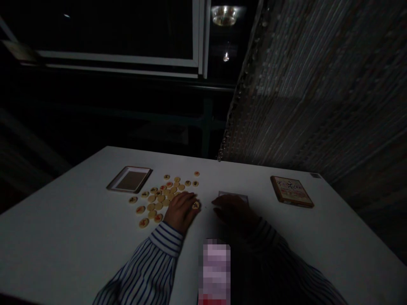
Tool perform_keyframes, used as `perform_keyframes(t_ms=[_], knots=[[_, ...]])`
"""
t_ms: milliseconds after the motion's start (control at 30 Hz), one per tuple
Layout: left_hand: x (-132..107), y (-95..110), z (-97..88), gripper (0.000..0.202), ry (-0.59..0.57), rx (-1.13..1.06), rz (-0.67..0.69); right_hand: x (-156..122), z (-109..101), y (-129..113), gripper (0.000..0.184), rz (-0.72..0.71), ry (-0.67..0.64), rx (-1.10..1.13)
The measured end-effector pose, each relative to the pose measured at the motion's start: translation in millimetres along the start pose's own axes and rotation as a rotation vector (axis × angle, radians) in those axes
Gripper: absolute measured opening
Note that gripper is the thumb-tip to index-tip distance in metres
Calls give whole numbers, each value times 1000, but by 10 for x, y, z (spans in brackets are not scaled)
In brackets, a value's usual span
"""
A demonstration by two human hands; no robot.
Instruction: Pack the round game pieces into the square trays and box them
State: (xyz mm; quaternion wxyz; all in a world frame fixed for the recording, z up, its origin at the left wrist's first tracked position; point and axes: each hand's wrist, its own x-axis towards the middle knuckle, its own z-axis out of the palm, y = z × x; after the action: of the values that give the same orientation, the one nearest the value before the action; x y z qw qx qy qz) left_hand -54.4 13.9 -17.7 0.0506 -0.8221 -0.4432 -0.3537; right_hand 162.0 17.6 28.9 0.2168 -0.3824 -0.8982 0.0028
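Between the thumb and fingertips of my left hand (180,210) is a round wooden xiangqi piece (195,205), its dark character facing up. Beside that hand, on its left, several more xiangqi pieces (158,198) lie scattered, some showing red or black characters and others blank sides. My right hand (234,209) is in deep shadow, its fingers pointing left towards the held piece. It covers most of a flat, pale-edged rectangular object (244,198). Whether the right fingers hold anything is too dark to make out.
An open shallow box part (129,179) lies at the table's left. To the right is a flat box with a printed cover (293,191). The white table (79,237) ends at a dark window, and a beaded curtain (286,84) hangs behind its right side.
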Motion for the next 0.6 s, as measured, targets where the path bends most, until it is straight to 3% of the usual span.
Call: perform_keyframes(t_ms=[400, 600], knots=[[169, 271, -149, 27, -48, -76, -31, -162, -196, 22, 20, 66, 9, -35], [233, 413, -137, 26, -40, -118, -7, -316, -266, 25, 20, 137, 98, 70]])
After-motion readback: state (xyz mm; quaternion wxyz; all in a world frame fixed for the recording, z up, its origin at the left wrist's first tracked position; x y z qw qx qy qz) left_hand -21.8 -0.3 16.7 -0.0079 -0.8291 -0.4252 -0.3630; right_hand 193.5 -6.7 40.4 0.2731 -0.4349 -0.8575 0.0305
